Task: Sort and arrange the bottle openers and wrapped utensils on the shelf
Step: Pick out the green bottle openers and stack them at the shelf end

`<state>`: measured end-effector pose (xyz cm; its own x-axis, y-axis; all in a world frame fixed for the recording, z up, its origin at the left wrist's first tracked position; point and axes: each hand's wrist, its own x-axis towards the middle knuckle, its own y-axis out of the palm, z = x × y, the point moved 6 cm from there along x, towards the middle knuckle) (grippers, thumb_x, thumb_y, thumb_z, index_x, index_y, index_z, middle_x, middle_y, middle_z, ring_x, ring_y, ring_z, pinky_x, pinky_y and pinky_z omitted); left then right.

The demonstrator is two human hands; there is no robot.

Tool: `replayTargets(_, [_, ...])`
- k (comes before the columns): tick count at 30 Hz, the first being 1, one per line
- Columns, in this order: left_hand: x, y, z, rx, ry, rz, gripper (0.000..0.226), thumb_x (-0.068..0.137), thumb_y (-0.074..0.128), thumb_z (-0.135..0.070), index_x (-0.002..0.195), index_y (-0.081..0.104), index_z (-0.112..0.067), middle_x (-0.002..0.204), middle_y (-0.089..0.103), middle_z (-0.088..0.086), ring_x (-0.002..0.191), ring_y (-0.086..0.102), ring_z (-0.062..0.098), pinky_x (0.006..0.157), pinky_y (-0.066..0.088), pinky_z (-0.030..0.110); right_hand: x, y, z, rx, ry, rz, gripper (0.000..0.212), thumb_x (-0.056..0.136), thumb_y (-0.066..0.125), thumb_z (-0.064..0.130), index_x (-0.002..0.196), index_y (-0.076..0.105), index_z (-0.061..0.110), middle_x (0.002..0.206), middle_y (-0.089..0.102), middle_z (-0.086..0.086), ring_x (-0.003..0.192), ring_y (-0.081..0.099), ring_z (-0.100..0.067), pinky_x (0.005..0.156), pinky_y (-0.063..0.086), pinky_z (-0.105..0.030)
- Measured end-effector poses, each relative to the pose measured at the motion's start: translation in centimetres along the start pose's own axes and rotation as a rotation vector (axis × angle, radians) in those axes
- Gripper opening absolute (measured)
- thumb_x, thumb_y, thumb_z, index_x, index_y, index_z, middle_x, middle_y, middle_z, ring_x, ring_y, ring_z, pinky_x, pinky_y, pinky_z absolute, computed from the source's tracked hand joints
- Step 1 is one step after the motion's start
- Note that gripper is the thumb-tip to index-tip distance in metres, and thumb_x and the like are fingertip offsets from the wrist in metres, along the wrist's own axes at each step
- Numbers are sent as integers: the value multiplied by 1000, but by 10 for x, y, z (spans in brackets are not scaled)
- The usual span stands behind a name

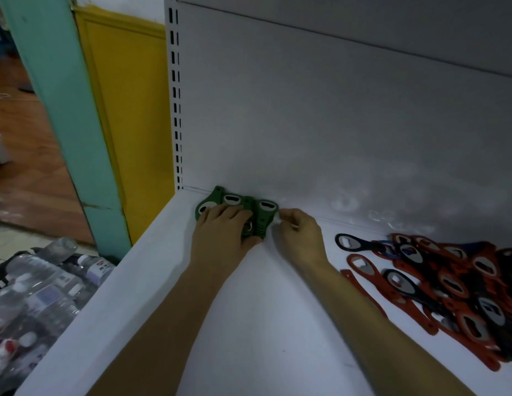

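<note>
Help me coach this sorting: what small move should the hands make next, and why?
Probably the right hand should push the rightmost green opener snug against the green group: its fingers pinch that opener's edge, while the left hand rests on the group in the shelf corner.

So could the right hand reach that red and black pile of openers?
Probably yes: only bare shelf lies between the right hand and the pile, though it is busy at the green openers.

I note dim, cool light overall. Faint glare blotches on the back panel, far right. Wide-angle bowing at edges; water bottles near left blurred.
</note>
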<state>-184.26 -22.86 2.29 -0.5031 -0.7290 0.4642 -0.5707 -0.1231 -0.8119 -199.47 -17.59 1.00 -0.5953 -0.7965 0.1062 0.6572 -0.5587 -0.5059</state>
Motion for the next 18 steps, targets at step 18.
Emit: replayTargets(18, [0,2,-12,-38,130,26,42,84,66,-24,124,60,-14,120,64,5,111,57,25,101,37,35,-4,8,1,-314,-199,21,48,80,71,33,123,52,22,123,62,6,112,57,-14,98,42,-27])
